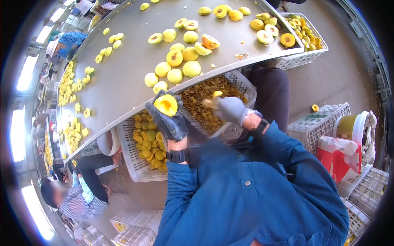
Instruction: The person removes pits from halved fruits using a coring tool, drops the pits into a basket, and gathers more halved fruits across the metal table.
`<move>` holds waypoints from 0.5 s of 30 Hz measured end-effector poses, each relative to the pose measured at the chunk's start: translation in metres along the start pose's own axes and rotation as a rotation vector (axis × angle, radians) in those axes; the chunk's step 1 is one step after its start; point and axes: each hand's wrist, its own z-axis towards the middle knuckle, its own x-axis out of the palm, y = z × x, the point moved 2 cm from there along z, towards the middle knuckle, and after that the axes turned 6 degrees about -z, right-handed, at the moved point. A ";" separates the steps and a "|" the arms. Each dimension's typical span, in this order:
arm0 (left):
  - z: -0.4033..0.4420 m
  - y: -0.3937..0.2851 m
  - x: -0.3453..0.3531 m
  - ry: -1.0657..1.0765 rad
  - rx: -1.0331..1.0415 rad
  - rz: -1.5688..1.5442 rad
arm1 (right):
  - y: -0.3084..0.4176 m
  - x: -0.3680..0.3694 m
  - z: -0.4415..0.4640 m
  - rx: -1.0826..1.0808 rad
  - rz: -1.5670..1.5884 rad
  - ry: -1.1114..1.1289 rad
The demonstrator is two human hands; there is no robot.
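Note:
My left hand [169, 119], in a dark glove, cups a yellow peach half [166, 105] just off the table's near edge. The half's cut face points up and shows a hollow with no pit. My right hand [232, 110], in a grey glove, is closed around a blurred tan tool [210, 103], its kind unclear. A small yellow piece [217, 94] shows beside that tool. Both are above a crate of brown peach pits and scraps [201, 96]. Whole peaches and halves [175, 76] lie on the metal table [123, 74] just beyond my left hand.
Under the table edge stands a white crate [130, 160] of peach halves. Another crate [312, 55] of halves is at the far right. Upturned crates [320, 123], a white bucket [357, 125] and a red bag [334, 158] stand right. Co-workers [84, 197] sit along the left.

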 end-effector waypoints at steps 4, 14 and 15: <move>0.020 -0.019 -0.094 -0.208 0.198 0.401 | -0.038 0.030 -0.013 0.084 0.026 0.025; 0.179 -0.019 -0.088 0.174 0.323 1.695 | -0.023 0.027 -0.025 0.189 0.201 0.037; 0.197 0.000 -0.086 0.235 0.262 1.767 | -0.021 0.025 -0.026 0.200 0.219 0.020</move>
